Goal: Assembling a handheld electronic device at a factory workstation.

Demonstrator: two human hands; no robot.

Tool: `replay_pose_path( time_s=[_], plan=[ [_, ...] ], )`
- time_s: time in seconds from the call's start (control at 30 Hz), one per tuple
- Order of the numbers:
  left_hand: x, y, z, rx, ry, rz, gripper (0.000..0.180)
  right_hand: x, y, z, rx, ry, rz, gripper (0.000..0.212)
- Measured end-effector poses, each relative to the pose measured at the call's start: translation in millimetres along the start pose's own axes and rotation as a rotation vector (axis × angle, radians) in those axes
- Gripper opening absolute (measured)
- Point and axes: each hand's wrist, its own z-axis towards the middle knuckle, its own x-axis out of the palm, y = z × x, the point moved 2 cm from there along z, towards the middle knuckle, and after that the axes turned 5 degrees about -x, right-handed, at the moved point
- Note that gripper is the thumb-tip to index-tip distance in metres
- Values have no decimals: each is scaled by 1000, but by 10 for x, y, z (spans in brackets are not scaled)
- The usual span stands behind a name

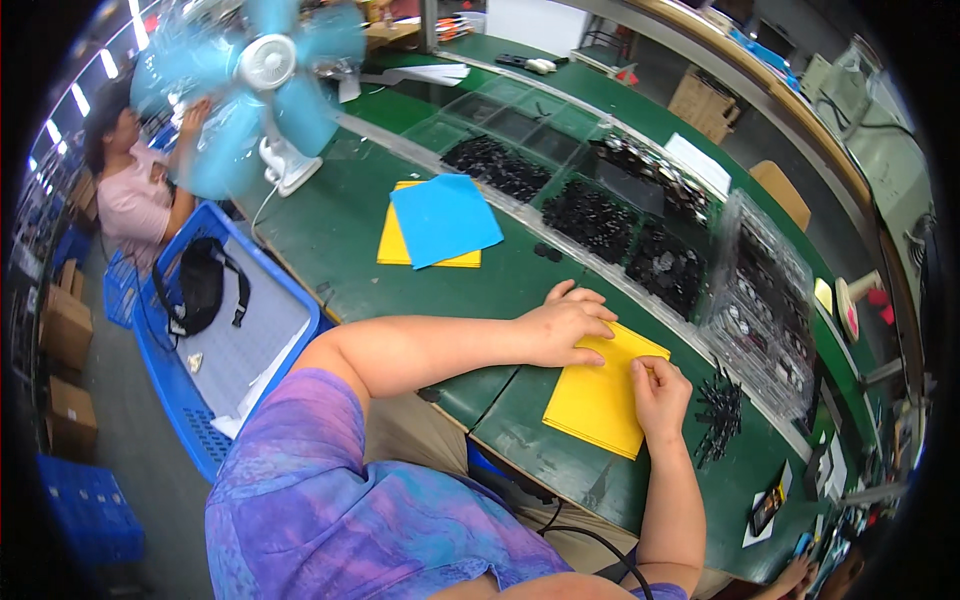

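Yellow sheets: These (598, 402) lay stacked near your edge of the green bench (350, 235), under both your hands; several edges showed along the near side, so the layers could have slid out of line if pressed unevenly.
Left hand: Yours (568, 328) rested on the far left part of the stack, fingers loosely spread and gripping nothing; too light a press could have let the top sheet skew.
Right hand: Yours (662, 392) had its fingertips bunched at the right edge of the stack. Whether they pinched a sheet, or something small, I could not tell; a pinch that took more than one layer could have dragged the pile crooked.
Black strips: A loose heap (718, 415) lay just beside your right wrist, where an outward sweep could have scattered it or carried a strip onto the yellow.
Clear trays: Beyond your hands, the compartments (490, 128) held small black parts; a long reach could have knocked some out.
Blue sheet: It (446, 220) lay askew over more yellow ones (395, 240), well apart from your left hand, and nothing visible weighed it down.
Fan: Its blades (268, 62) were blurred, seemingly spinning; a gust toward the bench could have lifted that unweighted sheet.
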Motion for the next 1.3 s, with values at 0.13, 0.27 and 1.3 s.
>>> replay_pose_path(
  time_s=[0.13,0.27,1.3],
  plan=[
    [-13,-26,41,5,-11,-17,43,9,-81,-44,37,-46,48,7],
    [-14,-8,26,6,-29,-41,45,38,-107,-37,61,-28,62,7],
    [2,-35,16,-4,-20,-59,39,-18,-170,-2,111,-48,73,19]
  ],
)
